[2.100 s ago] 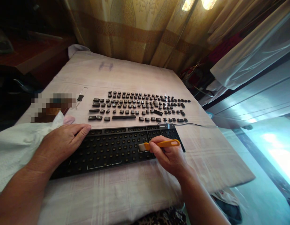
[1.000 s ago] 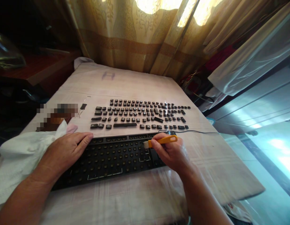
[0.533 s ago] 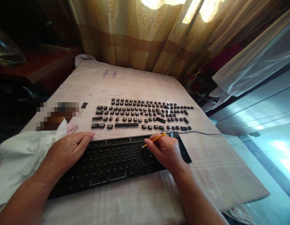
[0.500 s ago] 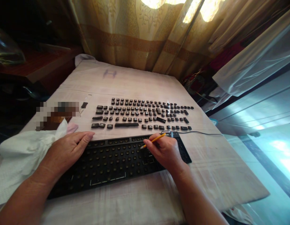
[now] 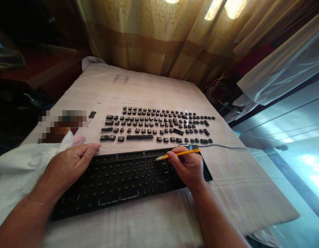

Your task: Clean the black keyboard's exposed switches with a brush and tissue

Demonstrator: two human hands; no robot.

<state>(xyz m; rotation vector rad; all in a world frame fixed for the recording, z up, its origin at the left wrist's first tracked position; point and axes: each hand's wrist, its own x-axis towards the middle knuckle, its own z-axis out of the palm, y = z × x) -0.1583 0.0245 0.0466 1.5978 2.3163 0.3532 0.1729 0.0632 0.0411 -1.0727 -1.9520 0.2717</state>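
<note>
A black keyboard base [image 5: 118, 179] with its keycaps off lies on the cloth-covered table [image 5: 149, 220]. My left hand [image 5: 68, 163] rests flat on its left end, fingers stretched out, holding the base down. My right hand [image 5: 187, 165] pinches a small orange-handled brush [image 5: 178, 154], whose pale bristles touch the upper right part of the base. Rows of loose black keycaps [image 5: 156, 125] are laid out on the cloth just behind the keyboard.
A white towel [image 5: 17, 172] lies bunched at the left. A thin cable [image 5: 221, 146] runs right from the keyboard's back edge. A small black item [image 5: 92, 114] lies left of the keycaps. Curtains hang behind; the table's right edge drops to the floor.
My right hand has shifted the brush slightly right and back along the upper right of the base, turning its handle edge-on. My left hand has stayed put.
</note>
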